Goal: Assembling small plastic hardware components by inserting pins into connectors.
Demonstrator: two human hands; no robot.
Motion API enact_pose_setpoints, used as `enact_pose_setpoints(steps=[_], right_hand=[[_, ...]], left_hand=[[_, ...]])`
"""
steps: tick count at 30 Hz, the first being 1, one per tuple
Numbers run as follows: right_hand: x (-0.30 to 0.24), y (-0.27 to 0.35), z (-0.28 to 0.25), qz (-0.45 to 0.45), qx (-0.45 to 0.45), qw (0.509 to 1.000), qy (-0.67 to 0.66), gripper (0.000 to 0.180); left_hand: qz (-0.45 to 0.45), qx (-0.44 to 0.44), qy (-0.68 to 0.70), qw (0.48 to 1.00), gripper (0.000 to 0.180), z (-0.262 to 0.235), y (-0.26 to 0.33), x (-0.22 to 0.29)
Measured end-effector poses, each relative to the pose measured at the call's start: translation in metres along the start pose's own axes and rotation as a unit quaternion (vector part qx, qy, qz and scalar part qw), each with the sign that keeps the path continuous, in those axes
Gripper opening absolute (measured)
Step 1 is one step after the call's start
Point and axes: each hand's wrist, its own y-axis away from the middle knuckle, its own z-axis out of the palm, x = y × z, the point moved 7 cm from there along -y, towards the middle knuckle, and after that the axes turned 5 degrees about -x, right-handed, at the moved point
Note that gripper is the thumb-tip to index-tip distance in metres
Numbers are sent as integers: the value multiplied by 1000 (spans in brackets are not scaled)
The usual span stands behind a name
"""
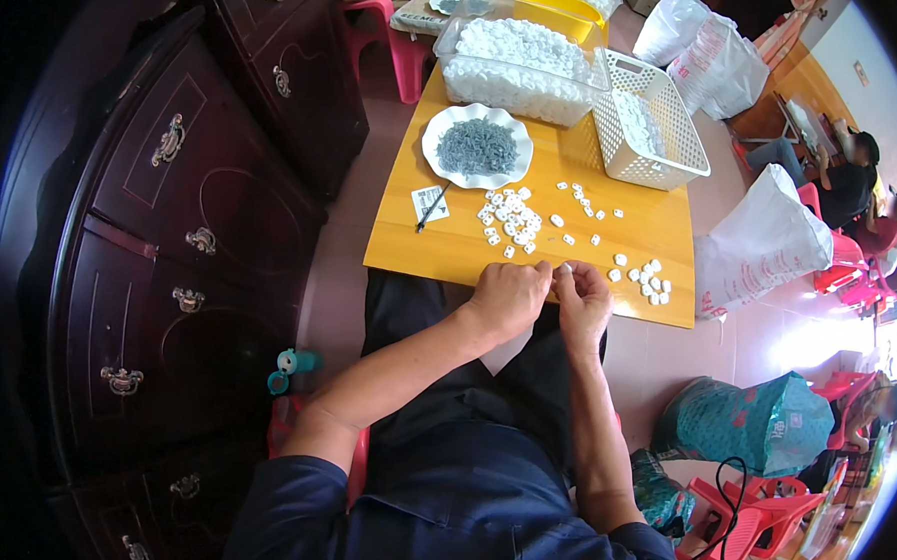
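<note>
Your two hands meet at the near edge of the yellow table (447,250), over your lap. Your left hand (507,295) is curled nearly closed, thumb and fingertips pinched together, and your right hand (581,299) is folded the same way, its fingertips touching the left's. Between them sits a small white piece (565,269), only partly visible; I judge both hands have hold of it, though I cannot tell how it sits in the pinch. The risk here, as I see it, is the drop: you work right at the table's lip, so a piece that slips from the pinch would fall onto your dark trousers or the floor rather than back on the wood. A forearm swept forward could also scatter the loose pieces. Just beyond your right hand, slightly to the right, lies a small cluster of white pieces (650,280). Farther and to the left, beyond your left hand, is a denser pile of white pieces (509,220), with stragglers trailing right. Left of that pile a dark pen (432,208) rests on a paper slip. Farther still stands a white scalloped plate (439,160) heaped with tiny grey parts, then a white slotted basket (678,145) on the right and a clear tub (460,77) packed with white pieces at the far end.
</note>
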Motion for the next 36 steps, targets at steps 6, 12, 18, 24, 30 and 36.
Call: enact_pose_setpoints(steps=[6, 12, 18, 24, 30, 36], right_hand=[[-6, 1, 0, 32, -45, 989, -138, 11], [12, 2, -1, 64, -159, 961, -217, 12], [9, 1, 1, 78, -194, 961, -180, 12], [14, 3, 7, 57, -103, 967, -226, 10], [19, 6, 9, 60, -37, 968, -240, 7], [21, 6, 7, 34, 1, 990, -140, 9]], left_hand=[[21, 3, 144, 989, 19, 4, -7, -19], [56, -83, 244, 965, 20, -2, -12, -37], [60, -111, 216, 968, 19, -1, -5, -31], [27, -6, 127, 992, 18, -1, 6, -15], [10, 35, 74, 997, 12, 10, 7, -7], [12, 32, 67, 997, 13, 14, 4, -6]])
